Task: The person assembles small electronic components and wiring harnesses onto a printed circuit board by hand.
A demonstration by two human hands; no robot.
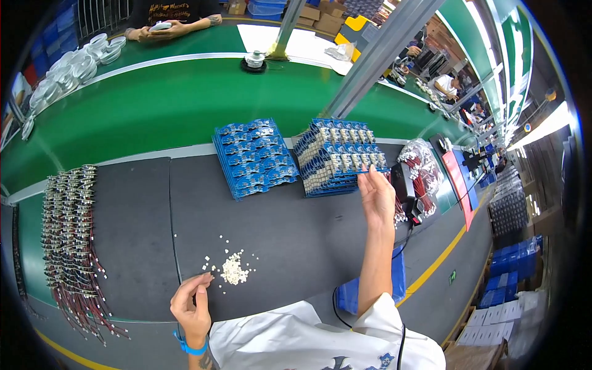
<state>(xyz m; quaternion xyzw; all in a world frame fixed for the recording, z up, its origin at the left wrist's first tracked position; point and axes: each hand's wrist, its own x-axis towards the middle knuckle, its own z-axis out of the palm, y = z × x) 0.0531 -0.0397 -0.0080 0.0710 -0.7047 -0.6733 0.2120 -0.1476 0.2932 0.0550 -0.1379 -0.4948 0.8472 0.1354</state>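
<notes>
My left hand [192, 306], with a blue band at its wrist, is beside a loose pile of tiny white connectors [234, 270] on the dark mat. Its fingers curl together at the pile's left edge; whatever lies between them is too small to make out. Raised to the right, my right hand [377, 198] pinches at the front edge of a tall stack of blue circuit boards [342, 154] bearing rows of white parts. What its fingertips hold cannot be made out. Left of that stack lies a lower pile of blue circuit boards [256, 157].
Wired board assemblies [69, 231] stand in rows at far left. Right of the stacks are a black device [404, 185] and bagged red-wired leads [422, 169]. A blue bin [373, 287] sits below the mat's edge. Beyond the green conveyor [166, 111], another person holds a white round part [160, 26].
</notes>
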